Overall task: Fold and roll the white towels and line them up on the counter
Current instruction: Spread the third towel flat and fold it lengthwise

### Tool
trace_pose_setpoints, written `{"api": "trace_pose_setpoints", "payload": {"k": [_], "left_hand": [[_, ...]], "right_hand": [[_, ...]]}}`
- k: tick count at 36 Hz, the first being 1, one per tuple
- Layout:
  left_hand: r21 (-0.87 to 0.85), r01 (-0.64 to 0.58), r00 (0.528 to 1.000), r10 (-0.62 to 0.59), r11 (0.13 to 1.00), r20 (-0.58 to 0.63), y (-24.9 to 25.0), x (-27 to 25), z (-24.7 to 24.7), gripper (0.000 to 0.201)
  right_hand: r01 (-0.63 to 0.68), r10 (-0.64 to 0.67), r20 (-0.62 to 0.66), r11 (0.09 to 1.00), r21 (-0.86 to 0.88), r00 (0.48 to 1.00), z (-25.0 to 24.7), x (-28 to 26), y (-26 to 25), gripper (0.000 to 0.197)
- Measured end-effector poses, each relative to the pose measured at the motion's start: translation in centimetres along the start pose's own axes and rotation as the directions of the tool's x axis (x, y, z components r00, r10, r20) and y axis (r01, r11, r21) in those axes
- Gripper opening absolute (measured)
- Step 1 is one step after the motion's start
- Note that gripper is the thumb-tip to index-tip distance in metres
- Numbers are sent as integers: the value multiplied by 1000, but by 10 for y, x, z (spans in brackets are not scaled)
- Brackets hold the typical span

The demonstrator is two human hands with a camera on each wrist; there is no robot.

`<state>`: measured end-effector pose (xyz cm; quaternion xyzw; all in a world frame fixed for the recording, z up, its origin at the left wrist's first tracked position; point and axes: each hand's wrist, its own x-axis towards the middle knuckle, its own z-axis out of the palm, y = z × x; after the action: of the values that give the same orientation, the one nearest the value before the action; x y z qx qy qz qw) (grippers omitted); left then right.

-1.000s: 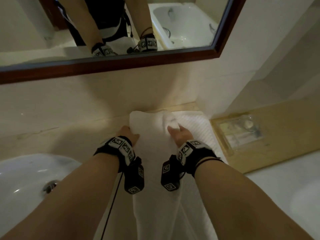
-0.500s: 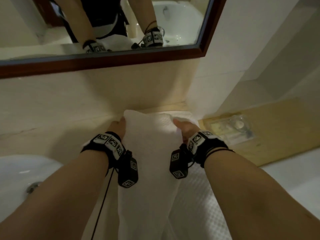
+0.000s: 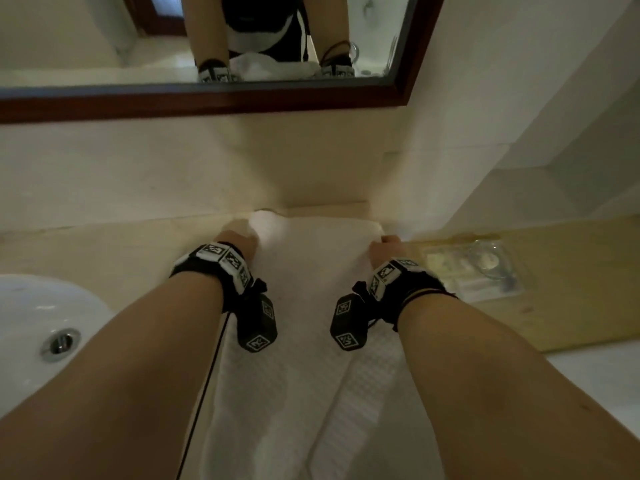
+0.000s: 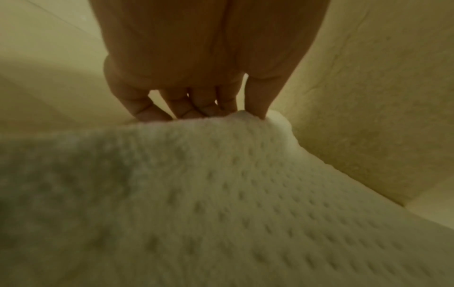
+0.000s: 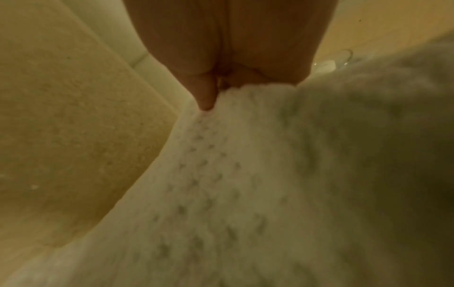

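A white waffle-textured towel (image 3: 304, 271) lies lengthwise on the beige counter (image 3: 104, 247), its far edge close to the back wall, its near part hanging toward me. My left hand (image 3: 239, 233) pinches the far left corner of the towel (image 4: 221, 174), thumb on top and fingers (image 4: 152, 112) curled behind the edge. At the far right corner my right hand (image 3: 382, 247) grips the towel (image 5: 245, 174) the same way, thumb (image 5: 206, 97) pressed on the cloth. The towel is stretched between both hands.
A white sink (image 3: 41, 327) with a metal drain sits at the left. A clear plastic packet (image 3: 478, 271) lies on a wooden tray (image 3: 571, 289) at the right. A dark-framed mirror (image 3: 207, 95) hangs above the back wall.
Both hands moved apart along the far edge, widening the towel from a narrow bunch to a flat spread near the wall. The view shifted slightly.
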<state>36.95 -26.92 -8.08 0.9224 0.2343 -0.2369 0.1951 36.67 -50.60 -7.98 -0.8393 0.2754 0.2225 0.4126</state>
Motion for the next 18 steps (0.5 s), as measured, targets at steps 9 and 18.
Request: {"api": "trace_pose_setpoints", "payload": {"k": [9, 18], "left_hand": [[-171, 32, 996, -45, 985, -71, 1, 6, -3, 41], [-351, 71, 990, -109, 934, -88, -2, 7, 17, 47]], "right_hand": [[152, -147, -41, 978, 143, 988, -6, 7, -6, 37], [138, -137, -73, 990, 7, 988, -1, 19, -13, 38]]}}
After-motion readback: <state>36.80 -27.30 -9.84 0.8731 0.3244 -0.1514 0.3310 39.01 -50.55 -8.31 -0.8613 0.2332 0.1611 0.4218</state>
